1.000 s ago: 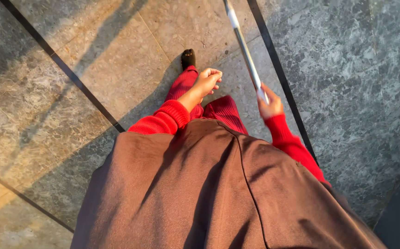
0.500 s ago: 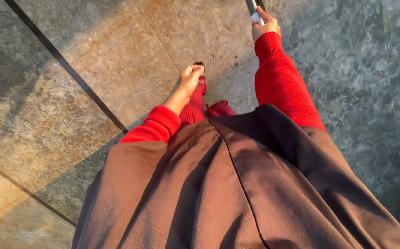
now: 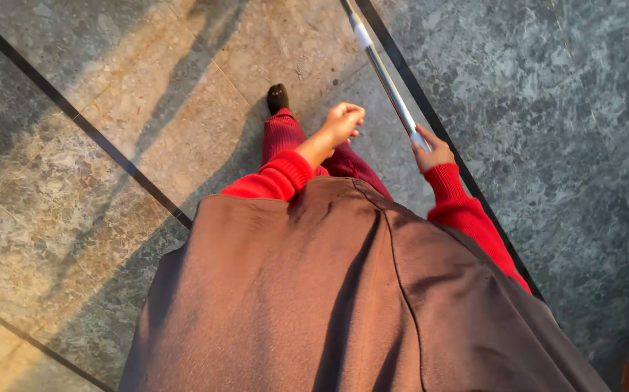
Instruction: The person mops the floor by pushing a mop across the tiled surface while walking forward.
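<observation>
A long thin pole [image 3: 385, 75], silver with a white band, is gripped at its near end by the right hand [image 3: 433, 151]. The fingers are wrapped tight around it. The pole is slanted up and away from the body, and its far end is cut off by the top edge of the picture.

The left hand [image 3: 342, 122] is held out in front of the body. Its fingers are curled in loosely, and nothing is held in it. It is kept apart from the pole.

Both arms are covered by red sleeves [image 3: 276, 176]. A wide brown skirt [image 3: 343, 297] is seen below them, and most of the lower picture is filled by it. Red trousers [image 3: 283, 133] and a dark shoe [image 3: 277, 96] are seen just past the left hand, with the shoe set on the floor.

The floor [image 3: 82, 218] is made of big stone tiles, split by thin dark lines. The left part is lit by warm sun. The right part is grey and shaded. Long shadows are thrown across the tiles.
</observation>
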